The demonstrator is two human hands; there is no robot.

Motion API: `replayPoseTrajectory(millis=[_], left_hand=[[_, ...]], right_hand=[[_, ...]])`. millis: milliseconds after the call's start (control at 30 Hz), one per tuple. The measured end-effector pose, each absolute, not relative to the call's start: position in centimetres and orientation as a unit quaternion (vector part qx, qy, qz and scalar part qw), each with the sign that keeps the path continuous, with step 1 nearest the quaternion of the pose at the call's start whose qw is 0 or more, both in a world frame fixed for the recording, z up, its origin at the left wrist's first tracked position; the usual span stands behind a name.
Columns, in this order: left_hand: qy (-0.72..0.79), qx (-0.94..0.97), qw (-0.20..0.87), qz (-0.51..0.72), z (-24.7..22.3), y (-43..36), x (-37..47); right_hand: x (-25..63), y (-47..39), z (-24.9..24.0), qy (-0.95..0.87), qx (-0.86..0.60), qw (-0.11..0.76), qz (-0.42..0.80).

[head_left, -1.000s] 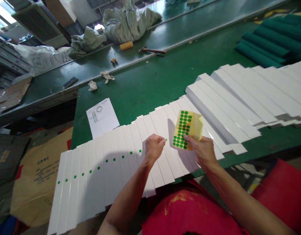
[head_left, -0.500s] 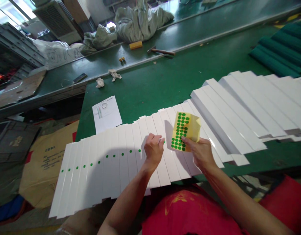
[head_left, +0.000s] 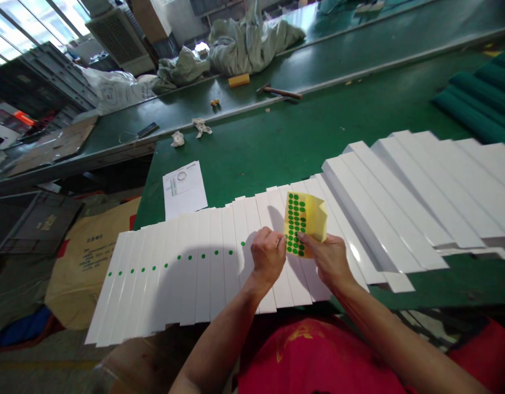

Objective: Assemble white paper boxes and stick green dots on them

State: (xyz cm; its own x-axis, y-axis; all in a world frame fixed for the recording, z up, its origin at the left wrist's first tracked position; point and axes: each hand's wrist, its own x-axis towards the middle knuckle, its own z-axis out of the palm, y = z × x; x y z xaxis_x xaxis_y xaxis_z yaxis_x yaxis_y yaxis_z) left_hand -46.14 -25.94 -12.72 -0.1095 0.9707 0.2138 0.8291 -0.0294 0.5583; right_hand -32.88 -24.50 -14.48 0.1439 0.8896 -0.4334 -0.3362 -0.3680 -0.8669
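Note:
White flat boxes lie side by side, overlapping in a long row, and many at the left carry one green dot each. My right hand grips a yellow sticker sheet with rows of green round dots, its right part folded, thumb on the front. At the sheet's lower left edge is my left hand, fingers closed in a pinch. Whatever lies between those fingertips is hidden or too small to name. The nearest dot on a box shows just left of my left hand.
On the green table lies a printed paper behind the boxes. Crumpled scraps, a hammer and a yellow block are farther back. Green folded pieces lie at the right.
My left hand has moved right, from over the boxes to the edge of the sticker sheet. The sheet has come slightly left toward it. The camera view has shifted a little.

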Motion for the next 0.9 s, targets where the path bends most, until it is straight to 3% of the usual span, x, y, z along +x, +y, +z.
replayPoseTrajectory(millis=[100, 233, 333, 533, 900], left_hand=[[0.681, 0.649, 0.139, 0.309, -12.7, -25.8, -45.8], [0.683, 0.558, 0.299, 0.364, -13.3, -24.8, -46.8], [0.697, 0.528, 0.344, 0.342, -14.2, -24.1, -47.8], [0.719, 0.549, 0.338, 0.259, -15.0, -23.8, -47.1], [0.762, 0.579, 0.228, 0.18, -15.0, -24.2, -45.7]], right_hand=[[-32.5, -24.2, -14.3, -0.247, -0.56, 0.505, 0.608], [-31.3, -23.3, -14.0, -0.237, -0.577, 0.505, 0.597], [-30.2, -22.6, -14.1, -0.229, -0.585, 0.517, 0.581], [-28.7, -21.6, -14.6, -0.224, -0.596, 0.533, 0.557], [-28.1, -21.5, -15.3, -0.233, -0.589, 0.518, 0.574]])
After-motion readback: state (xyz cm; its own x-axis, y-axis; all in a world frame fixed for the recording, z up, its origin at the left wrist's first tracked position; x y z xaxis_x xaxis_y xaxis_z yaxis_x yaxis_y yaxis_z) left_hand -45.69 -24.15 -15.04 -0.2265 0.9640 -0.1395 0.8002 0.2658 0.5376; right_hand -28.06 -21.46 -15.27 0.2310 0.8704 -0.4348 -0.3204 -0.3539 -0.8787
